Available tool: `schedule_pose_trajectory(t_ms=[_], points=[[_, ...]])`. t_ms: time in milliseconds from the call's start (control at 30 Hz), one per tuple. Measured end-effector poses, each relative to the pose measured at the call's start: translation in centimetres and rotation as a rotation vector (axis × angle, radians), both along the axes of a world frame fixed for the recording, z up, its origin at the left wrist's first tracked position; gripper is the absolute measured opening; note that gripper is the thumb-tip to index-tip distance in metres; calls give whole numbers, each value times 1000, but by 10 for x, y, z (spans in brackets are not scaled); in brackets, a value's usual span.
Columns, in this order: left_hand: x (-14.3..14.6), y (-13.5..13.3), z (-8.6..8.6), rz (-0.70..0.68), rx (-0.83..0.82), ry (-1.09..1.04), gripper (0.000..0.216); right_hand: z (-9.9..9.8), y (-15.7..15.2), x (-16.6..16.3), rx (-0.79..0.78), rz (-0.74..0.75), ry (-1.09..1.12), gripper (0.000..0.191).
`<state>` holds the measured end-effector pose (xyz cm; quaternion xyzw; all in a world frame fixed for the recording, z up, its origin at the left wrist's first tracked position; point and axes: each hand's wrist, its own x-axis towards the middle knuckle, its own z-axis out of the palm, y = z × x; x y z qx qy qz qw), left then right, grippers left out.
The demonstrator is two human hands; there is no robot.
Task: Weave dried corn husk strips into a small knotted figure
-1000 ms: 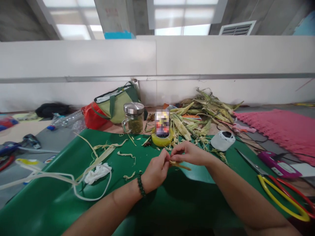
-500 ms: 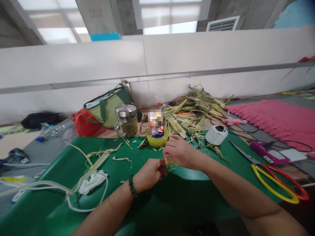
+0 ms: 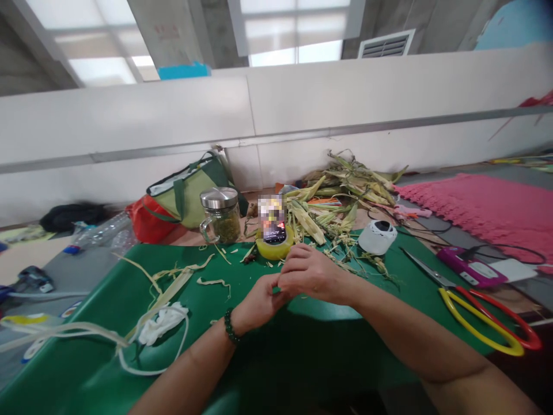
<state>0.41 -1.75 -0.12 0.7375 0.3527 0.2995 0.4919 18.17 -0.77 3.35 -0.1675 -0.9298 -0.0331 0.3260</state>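
Head view: both hands meet over the green sheet (image 3: 328, 357) that covers much of the tabletop (image 3: 175, 234). The left hand (image 3: 264, 298), with a dark beaded bracelet (image 3: 230, 327) at its wrist, has its fingers drawn in beneath the right hand (image 3: 311, 274), whose curled fingers lie over them. The fingertips are brought together, but they hide whatever is between them, so I cannot tell if either hand pinches something.

Taking the joined hands as the clock's centre, with 12 pointing away from the person, a yellow tape roll (image 3: 272, 252) sits just beyond at 12, a phone (image 3: 275, 235) propped upright in it. Corn husks (image 3: 309, 223) spread out at 1, and a white roll (image 3: 375, 239) stands at 2. Scissors (image 3: 447, 282) lie at 3. Pale husk strips (image 3: 178, 283) rest at 9, near a crumpled white tissue (image 3: 162, 324). At 10 stands a lidded glass jar (image 3: 227, 225), a green bag (image 3: 194, 199) behind it.
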Motion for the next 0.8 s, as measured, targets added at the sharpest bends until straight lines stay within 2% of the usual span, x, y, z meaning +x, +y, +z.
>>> schedule_pose_trajectory(t_ms=[67,133,200,233,333,500,567,733,800], points=[[0,1,-1,107,42,-67,31,0,1,4,5,-148,92,23],[-1,2,-2,202,39,-116,29,0,3,8,30,-377,177,30],[-2,3,-2,255,33,-123,27,-2,4,10,35,-510,178,33],[-2,4,-2,256,35,-117,27,-3,5,10,11,-513,150,29],[-3,4,-2,184,53,-84,32,-9,5,5,-145,-400,27,15],[-3,5,-2,77,-30,-47,40,-13,5,-1,-295,-320,-11,10],[-4,6,-3,66,-39,-70,41,-13,4,-2,-290,-299,1,10],[-3,6,-3,20,-22,-16,43,-11,2,-3,-152,-174,57,19],[-3,6,-3,15,-70,-25,44,-10,3,-2,-158,-147,96,22]])
